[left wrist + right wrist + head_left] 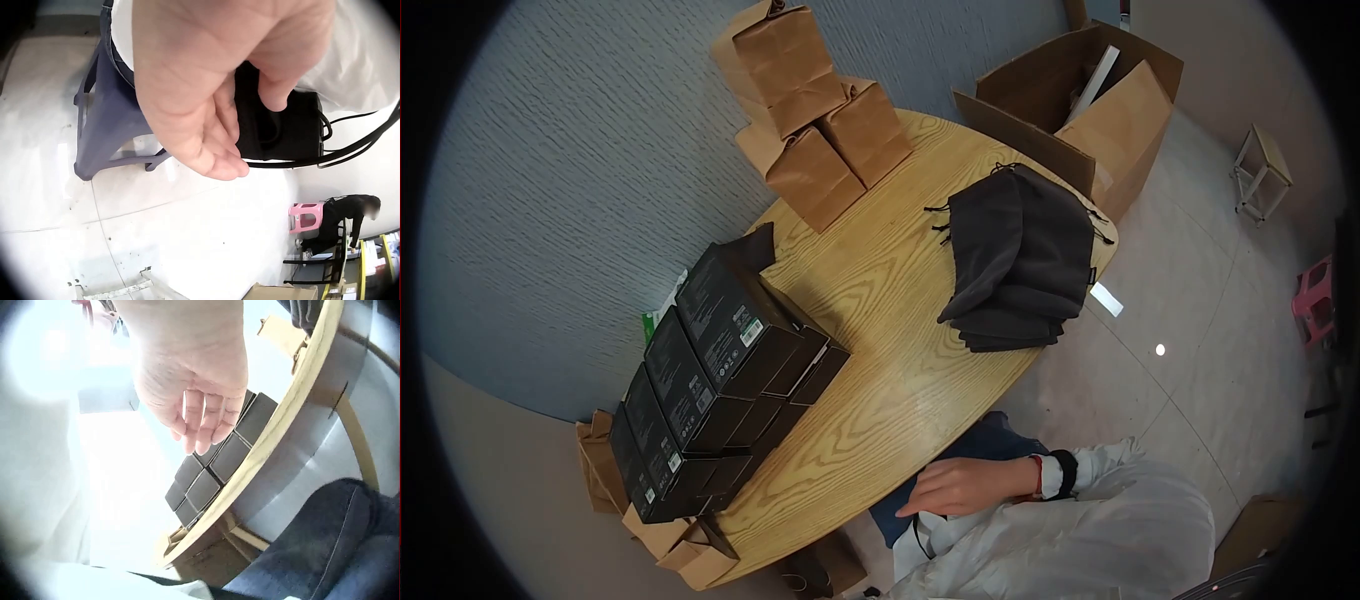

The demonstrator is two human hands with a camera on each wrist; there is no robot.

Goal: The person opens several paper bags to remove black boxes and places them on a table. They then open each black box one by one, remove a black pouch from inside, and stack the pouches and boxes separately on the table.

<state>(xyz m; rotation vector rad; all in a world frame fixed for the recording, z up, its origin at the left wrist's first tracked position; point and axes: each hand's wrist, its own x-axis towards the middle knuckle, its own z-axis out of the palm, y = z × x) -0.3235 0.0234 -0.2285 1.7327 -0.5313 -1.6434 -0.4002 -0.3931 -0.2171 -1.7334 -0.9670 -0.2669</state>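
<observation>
My right hand (955, 488) hovers over my lap near the table's front edge in the head view. Its fingers hang loosely bent around nothing; the right wrist view shows the same hand (194, 394) palm-on, overlapping the stacked black boxes (231, 456). In the left wrist view my left hand (194, 106) hangs low at my side, loosely curled, its thumb and fingertips close in front of a black pouch-like box (300, 128) with cables. The head view leaves my left hand out. Black drawstring bags (1025, 260) lie in a pile across the table.
Stacked black boxes (720, 375) stand along the wall side of the wooden table (870, 330). Brown paper bags (820, 175) are piled at its far end. An open cardboard box (1130, 130) stands beyond. A blue stool (112, 119) is under me; another person (344, 215) sits far off.
</observation>
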